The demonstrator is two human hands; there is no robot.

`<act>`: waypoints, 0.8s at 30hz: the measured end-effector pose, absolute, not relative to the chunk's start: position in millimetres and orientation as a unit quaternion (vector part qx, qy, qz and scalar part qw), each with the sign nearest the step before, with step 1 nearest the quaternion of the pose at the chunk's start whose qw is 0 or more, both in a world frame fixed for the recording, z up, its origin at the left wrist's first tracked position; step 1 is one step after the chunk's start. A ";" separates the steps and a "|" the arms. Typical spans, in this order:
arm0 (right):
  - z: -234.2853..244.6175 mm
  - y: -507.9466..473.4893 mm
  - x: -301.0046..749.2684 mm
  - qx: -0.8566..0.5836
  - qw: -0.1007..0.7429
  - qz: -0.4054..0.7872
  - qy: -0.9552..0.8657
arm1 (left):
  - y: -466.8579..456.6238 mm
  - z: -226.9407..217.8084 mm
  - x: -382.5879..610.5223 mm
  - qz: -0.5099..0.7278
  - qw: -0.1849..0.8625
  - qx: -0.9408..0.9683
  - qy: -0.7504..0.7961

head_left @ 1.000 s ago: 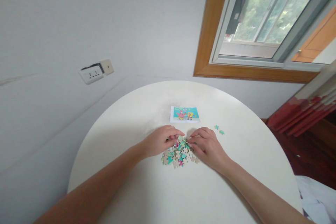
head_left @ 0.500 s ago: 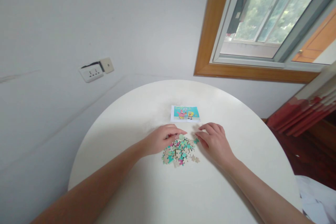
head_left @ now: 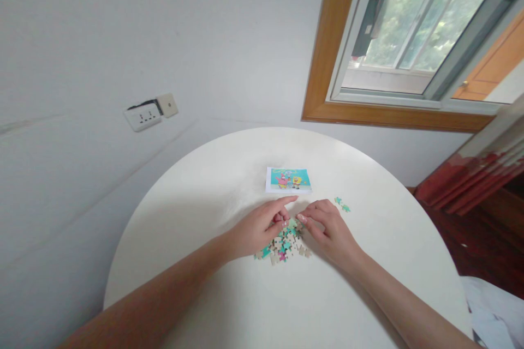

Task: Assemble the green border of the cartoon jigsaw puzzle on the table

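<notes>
A heap of small jigsaw pieces (head_left: pixel 286 242), teal, pink and beige, lies in the middle of the round white table (head_left: pixel 229 174). My left hand (head_left: pixel 257 229) rests on the heap's left side, index finger stretched out, the other fingers curled onto the pieces. My right hand (head_left: pixel 327 229) sits on the heap's right side with thumb and fingers pinched at a piece I cannot make out. The fingertips of both hands almost meet above the heap. Just beyond the hands lies a small picture card (head_left: pixel 288 180) with cartoon figures.
Two loose teal pieces (head_left: pixel 341 204) lie to the right of my right hand. A wall socket (head_left: pixel 142 116) is on the white wall at left. A wood-framed window (head_left: pixel 409 38) is at upper right, and red fabric (head_left: pixel 470 180) hangs by the table's right edge.
My right hand went out to the right, then came back to the heap and pinched. My left index finger has stretched out over the pieces.
</notes>
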State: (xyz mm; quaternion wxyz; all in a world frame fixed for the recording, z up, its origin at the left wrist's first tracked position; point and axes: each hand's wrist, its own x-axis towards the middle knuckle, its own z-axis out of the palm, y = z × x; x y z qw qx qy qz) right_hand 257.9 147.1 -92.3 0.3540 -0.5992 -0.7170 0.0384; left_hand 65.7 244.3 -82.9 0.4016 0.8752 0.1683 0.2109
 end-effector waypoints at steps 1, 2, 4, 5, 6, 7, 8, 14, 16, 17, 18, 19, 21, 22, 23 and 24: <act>-91.8 146.4 255.6 -0.597 0.356 0.047 -0.717 | 242.1 -82.3 66.2 0.211 0.402 0.875 0.169; -91.4 145.6 253.3 -0.595 0.358 0.054 -0.717 | 240.3 -81.7 66.7 0.212 0.403 0.874 0.169; -90.8 144.2 248.9 -0.593 0.361 0.060 -0.717 | 237.7 -81.1 67.5 0.215 0.408 0.871 0.167; -90.5 143.8 247.4 -0.592 0.361 0.061 -0.718 | 236.9 -81.2 67.9 0.215 0.411 0.870 0.166; -90.3 143.8 246.6 -0.589 0.361 0.058 -0.721 | 236.4 -81.5 68.1 0.215 0.412 0.870 0.165; -90.1 144.1 247.1 -0.587 0.360 0.054 -0.724 | 236.4 -81.9 68.1 0.213 0.412 0.870 0.166; -89.8 144.8 249.4 -0.585 0.359 0.047 -0.725 | 236.9 -82.3 67.8 0.211 0.409 0.872 0.166; -94.5 153.8 309.3 -0.668 0.339 -0.061 -0.660 | 251.6 -83.7 60.9 0.206 0.326 0.906 0.171; -99.1 155.2 336.7 -0.724 0.305 -0.104 -0.610 | 258.2 -83.3 58.5 0.211 0.309 0.912 0.171; -101.2 155.0 348.0 -0.751 0.283 -0.122 -0.584 | 260.9 -83.0 57.6 0.211 0.304 0.913 0.172; -102.7 154.4 357.0 -0.775 0.260 -0.133 -0.560 | 263.3 -82.7 56.8 0.212 0.301 0.913 0.174; -103.4 153.4 363.3 -0.797 0.236 -0.139 -0.538 | 265.1 -82.3 56.2 0.214 0.298 0.913 0.177; -103.0 151.2 368.6 -0.833 0.183 -0.136 -0.503 | 267.6 -81.5 55.2 0.217 0.291 0.914 0.180; -102.1 150.3 368.4 -0.848 0.154 -0.128 -0.490 | 268.4 -81.1 54.8 0.219 0.287 0.915 0.180; -101.1 149.7 367.0 -0.860 0.126 -0.118 -0.480 | 269.0 -80.8 54.3 0.220 0.283 0.916 0.179; -100.3 149.3 365.2 -0.869 0.100 -0.109 -0.472 | 269.5 -80.5 53.8 0.220 0.279 0.918 0.177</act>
